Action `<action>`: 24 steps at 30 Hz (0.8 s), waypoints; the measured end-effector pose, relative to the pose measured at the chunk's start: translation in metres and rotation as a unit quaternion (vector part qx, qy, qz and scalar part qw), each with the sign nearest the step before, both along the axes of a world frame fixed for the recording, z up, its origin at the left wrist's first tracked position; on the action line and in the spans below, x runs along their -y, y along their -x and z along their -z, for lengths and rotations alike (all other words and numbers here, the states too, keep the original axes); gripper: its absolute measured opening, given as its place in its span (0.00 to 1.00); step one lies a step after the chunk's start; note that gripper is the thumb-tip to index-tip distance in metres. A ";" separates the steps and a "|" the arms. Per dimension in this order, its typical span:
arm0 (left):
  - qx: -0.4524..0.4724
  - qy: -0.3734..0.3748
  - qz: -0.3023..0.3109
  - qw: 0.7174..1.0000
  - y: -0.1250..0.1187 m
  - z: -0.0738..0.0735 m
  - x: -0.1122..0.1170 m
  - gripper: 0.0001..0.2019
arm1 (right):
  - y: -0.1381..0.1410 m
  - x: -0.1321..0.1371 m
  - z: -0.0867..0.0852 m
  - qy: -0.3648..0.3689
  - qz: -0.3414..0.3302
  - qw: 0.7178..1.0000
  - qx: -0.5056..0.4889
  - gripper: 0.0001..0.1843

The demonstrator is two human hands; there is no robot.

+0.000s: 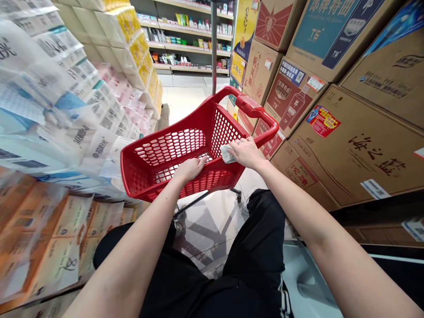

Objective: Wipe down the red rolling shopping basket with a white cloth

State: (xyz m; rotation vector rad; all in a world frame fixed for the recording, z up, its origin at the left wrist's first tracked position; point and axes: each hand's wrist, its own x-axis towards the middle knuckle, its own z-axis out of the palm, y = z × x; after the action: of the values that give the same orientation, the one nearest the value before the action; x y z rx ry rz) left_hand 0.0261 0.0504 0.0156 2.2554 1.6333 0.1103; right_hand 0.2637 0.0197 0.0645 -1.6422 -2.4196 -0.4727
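A red plastic shopping cart (162, 132) with a lattice basket stands in front of me, its handle (248, 104) at the upper right. On the near rim of the basket, my left hand (192, 168) is closed with the fingers curled over the edge. Farther right along the same side, my right hand (245, 151) holds a pale, crumpled cloth (228, 154) against the rim near the handle end. Nothing is visible inside the basket.
Stacked cardboard cartons (364, 145) line the right side. Wrapped paper packs (82, 128) are piled on the left, with orange packs (62, 238) below. A grey pole (213, 48) rises behind the cart, before stocked shelves (192, 35). A pale stool (308, 278) sits beside my leg.
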 end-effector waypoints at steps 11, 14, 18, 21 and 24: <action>0.000 0.006 -0.006 1.000 0.000 0.000 -0.001 0.42 | 0.008 -0.001 0.002 -0.009 0.038 0.999 -0.011 0.24; 0.001 0.007 -0.003 1.000 0.001 0.003 -0.002 0.42 | 0.006 0.000 0.001 -0.007 0.027 1.000 -0.008 0.24; 0.004 0.006 0.004 1.000 0.002 0.004 -0.003 0.42 | 0.002 0.004 0.002 -0.002 0.003 1.000 -0.008 0.23; 0.005 0.004 0.011 1.000 0.002 0.003 -0.003 0.41 | 0.000 0.008 0.004 -0.011 -0.019 1.000 -0.011 0.21; 0.003 0.006 0.005 1.000 0.001 0.002 -0.002 0.41 | -0.001 0.012 0.006 -0.025 -0.035 0.999 -0.009 0.20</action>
State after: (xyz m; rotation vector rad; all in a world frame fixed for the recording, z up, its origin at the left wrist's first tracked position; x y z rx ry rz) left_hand 0.0246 0.0521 0.0134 2.2519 1.6161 0.1045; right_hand 0.2649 0.0077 0.0590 -1.5300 -2.4230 -0.5023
